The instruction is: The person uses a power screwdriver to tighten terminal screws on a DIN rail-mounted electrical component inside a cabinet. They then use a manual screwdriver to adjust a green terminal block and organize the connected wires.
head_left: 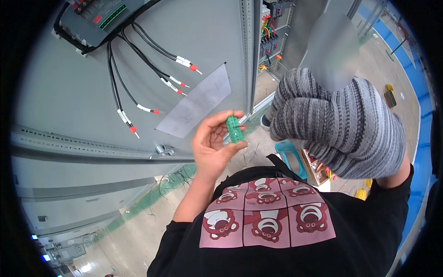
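Observation:
My bare left hand pinches a small green terminal block plug upright between its thumb and fingers. My right hand wears a grey striped knitted glove and is curled closed around a screwdriver. Only the front of the screwdriver's handle and a thin shaft show; the glove hides the rest. That shaft points left at the plug, and its tip is at or very near the plug's side. Left of my hands hang black wires with white marker sleeves and red or black ferrules, their ends loose.
A grey device with a green socket is mounted on the cabinet panel. A paper sheet sits on that panel. Wired breakers stand beyond the cabinet's perforated post. Below my right hand are a blue-handled item and a box of parts.

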`<action>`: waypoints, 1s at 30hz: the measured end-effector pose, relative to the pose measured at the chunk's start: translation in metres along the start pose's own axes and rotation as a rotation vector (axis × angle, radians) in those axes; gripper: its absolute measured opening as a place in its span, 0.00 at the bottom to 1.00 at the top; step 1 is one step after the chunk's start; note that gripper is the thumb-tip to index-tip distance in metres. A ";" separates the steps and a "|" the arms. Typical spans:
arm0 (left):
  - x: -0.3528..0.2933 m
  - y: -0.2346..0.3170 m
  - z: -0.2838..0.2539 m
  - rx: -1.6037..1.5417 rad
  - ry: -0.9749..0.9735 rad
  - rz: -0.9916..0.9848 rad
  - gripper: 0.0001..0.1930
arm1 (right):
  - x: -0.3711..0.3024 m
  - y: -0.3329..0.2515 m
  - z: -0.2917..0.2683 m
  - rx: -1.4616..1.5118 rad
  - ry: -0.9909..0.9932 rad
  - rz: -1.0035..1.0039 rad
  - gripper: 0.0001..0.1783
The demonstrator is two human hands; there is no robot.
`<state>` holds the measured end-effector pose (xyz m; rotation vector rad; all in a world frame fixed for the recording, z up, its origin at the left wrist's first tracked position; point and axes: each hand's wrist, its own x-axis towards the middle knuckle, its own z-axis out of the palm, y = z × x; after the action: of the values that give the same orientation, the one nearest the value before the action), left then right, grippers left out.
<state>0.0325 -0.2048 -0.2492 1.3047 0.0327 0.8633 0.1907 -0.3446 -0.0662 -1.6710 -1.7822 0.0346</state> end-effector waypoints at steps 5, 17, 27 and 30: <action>0.009 0.008 0.004 0.065 -0.046 -0.035 0.30 | 0.008 0.002 -0.011 0.021 -0.009 0.063 0.27; 0.002 0.011 0.024 0.431 0.039 0.115 0.27 | -0.024 0.042 -0.016 0.440 0.042 0.208 0.49; 0.004 0.014 0.019 0.424 0.112 0.181 0.27 | -0.025 0.053 -0.009 0.323 0.046 0.220 0.34; 0.003 0.016 0.018 0.420 0.119 0.175 0.27 | -0.036 0.065 -0.021 0.353 0.012 0.436 0.35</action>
<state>0.0350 -0.2179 -0.2285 1.6633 0.2049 1.1235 0.2550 -0.3739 -0.0962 -1.7510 -1.2805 0.5015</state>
